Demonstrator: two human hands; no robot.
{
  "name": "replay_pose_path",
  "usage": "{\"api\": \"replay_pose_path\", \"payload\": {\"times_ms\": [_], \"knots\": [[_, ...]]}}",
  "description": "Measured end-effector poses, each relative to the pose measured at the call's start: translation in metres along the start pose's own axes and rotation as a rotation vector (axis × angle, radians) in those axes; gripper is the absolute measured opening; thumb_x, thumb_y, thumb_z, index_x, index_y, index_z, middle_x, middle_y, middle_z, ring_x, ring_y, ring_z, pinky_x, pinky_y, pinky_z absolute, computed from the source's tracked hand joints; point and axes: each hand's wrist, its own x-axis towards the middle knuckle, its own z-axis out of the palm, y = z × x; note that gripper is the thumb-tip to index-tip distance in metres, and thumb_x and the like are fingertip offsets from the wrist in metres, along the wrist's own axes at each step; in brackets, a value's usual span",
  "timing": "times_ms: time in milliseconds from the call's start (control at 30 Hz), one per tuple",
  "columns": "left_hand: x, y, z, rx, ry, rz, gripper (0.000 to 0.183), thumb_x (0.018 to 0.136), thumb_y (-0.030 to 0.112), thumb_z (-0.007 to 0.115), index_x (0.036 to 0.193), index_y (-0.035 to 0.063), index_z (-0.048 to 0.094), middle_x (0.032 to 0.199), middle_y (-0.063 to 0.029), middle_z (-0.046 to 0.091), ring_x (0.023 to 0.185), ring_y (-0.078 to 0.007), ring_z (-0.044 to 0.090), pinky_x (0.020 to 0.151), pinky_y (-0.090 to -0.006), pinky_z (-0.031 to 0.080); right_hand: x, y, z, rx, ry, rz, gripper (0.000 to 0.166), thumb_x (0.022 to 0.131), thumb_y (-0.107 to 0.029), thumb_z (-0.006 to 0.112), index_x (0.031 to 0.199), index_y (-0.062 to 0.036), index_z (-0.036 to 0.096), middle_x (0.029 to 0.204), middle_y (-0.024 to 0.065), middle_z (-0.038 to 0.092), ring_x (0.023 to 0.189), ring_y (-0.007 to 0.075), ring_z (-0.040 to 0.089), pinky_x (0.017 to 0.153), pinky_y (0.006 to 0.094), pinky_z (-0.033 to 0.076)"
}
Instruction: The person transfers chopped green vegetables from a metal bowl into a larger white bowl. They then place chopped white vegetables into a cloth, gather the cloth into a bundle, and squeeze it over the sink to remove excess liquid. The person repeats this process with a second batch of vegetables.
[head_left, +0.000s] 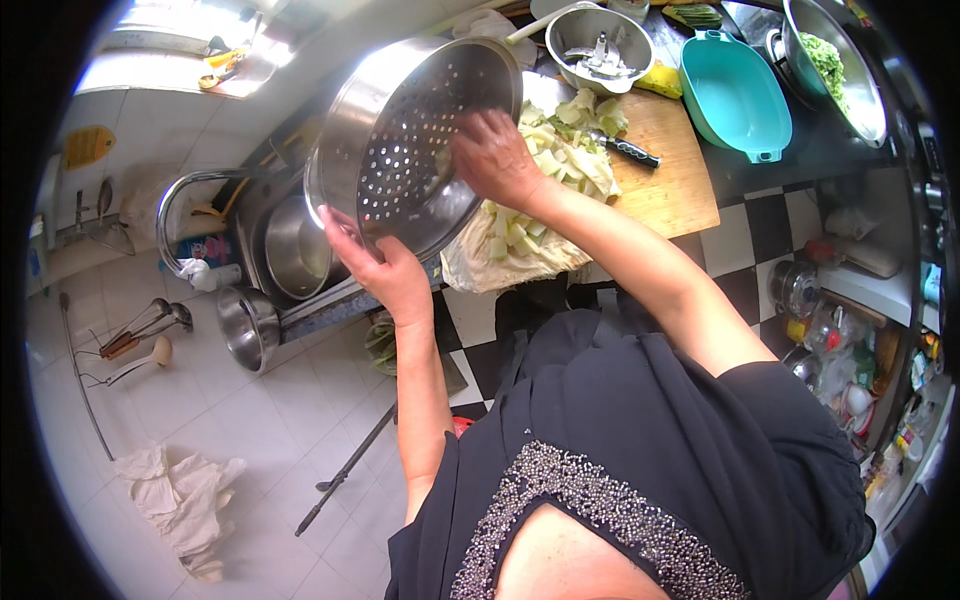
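Note:
My left hand grips the rim of a perforated stainless steel colander, tilted on its side with its inside towards the right. Inside its mouth is my right hand, blurred, with bent fingers; whether it holds anything is hidden. Below and right of the colander, chopped pale green vegetable pieces lie on a cream cloth. More pieces and leafy scraps rest on a wooden cutting board, beside a black-handled knife.
Behind the board stand a food processor bowl with a blade and a turquoise basin. A steel bowl of chopped greens is far right. Left are a curved faucet, a sink with a steel pot, and another steel bowl.

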Motion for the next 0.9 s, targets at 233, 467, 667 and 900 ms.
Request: {"api": "replay_pose_path", "payload": {"times_ms": [233, 467, 667, 900], "knots": [[-0.009, -0.004, 0.010, 0.013, 0.037, 0.031, 0.076, 0.076, -0.016, 0.037, 0.150, -0.0010, 0.024, 0.150, -0.0243, 0.034, 0.135, -0.0325, 0.041, 0.112, -0.0388, 0.030, -0.015, -0.006, 0.018, -0.042, -0.058, 0.160, 0.019, 0.074, -0.008, 0.060, 0.091, -0.0019, 0.055, 0.096, 0.0168, 0.058, 0.094, 0.0332, 0.054, 0.080, 0.0445, 0.042], [-0.015, -0.008, 0.015, 0.003, 0.049, 0.042, 0.078, 0.074, -0.016, 0.036, 0.150, 0.0001, 0.025, 0.146, -0.0230, 0.037, 0.132, -0.0318, 0.042, 0.112, -0.0383, 0.028, -0.042, -0.005, 0.019, 0.365, -0.128, 0.228, 0.026, 0.076, -0.009, 0.064, 0.102, -0.0048, 0.062, 0.104, 0.0150, 0.063, 0.100, 0.0365, 0.057, 0.087, 0.0471, 0.044], [-0.021, -0.002, 0.022, -0.080, 0.062, -0.019, 0.078, 0.075, -0.014, 0.037, 0.150, 0.0021, 0.025, 0.143, -0.0187, 0.038, 0.129, -0.0284, 0.039, 0.111, -0.0371, 0.028, -0.022, -0.024, 0.022, 0.244, -0.012, 0.365, 0.032, 0.074, -0.027, 0.077, 0.093, -0.0063, 0.062, 0.096, 0.0123, 0.061, 0.093, 0.0329, 0.057, 0.084, 0.0444, 0.041], [-0.020, 0.000, 0.029, -0.132, 0.091, -0.010, 0.077, 0.076, -0.013, 0.037, 0.150, 0.0006, 0.024, 0.146, -0.0175, 0.034, 0.129, -0.0278, 0.038, 0.112, -0.0370, 0.027, -0.024, -0.030, 0.024, 0.149, -0.040, 0.283, 0.032, 0.068, -0.030, 0.080, 0.085, -0.0111, 0.061, 0.085, 0.0066, 0.058, 0.089, 0.0271, 0.055, 0.080, 0.0412, 0.038]]}}
